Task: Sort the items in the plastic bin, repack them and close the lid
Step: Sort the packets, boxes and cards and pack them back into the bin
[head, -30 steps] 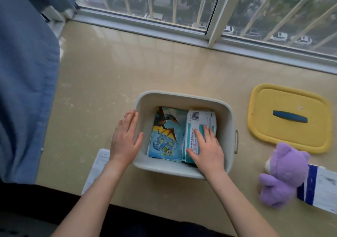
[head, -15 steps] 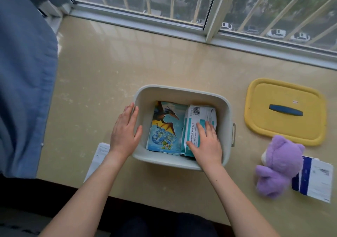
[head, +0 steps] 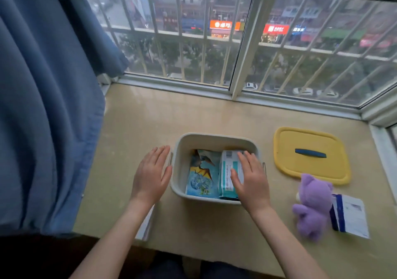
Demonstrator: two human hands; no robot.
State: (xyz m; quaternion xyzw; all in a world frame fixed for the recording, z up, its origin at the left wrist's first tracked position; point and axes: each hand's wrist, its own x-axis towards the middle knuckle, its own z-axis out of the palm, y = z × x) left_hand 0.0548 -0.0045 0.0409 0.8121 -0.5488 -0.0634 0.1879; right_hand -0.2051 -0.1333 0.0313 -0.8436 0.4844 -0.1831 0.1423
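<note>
A pale plastic bin (head: pixel 217 138) stands on the beige windowsill. Inside it lie a blue dinosaur picture packet (head: pixel 200 175) on the left and a white-and-teal packet (head: pixel 226 167) on the right. My right hand (head: pixel 250 176) rests flat on the teal packet, fingers spread. My left hand (head: pixel 151 171) lies flat against the bin's left outer wall, holding nothing. The yellow lid (head: pixel 309 167) with a blue handle lies to the right of the bin. A purple plush toy (head: pixel 311 205) and a white-and-blue packet (head: pixel 349 215) lie in front of the lid.
A white paper (head: pixel 146 225) lies at the sill's near edge under my left forearm. A blue curtain (head: pixel 47 106) hangs along the left. The barred window (head: pixel 236 53) closes the far side, and a frame corner bounds the right end.
The camera has tilted up, showing more of the window. My right hand has slid a little farther over the teal packet. My left hand stays at the bin's side.
</note>
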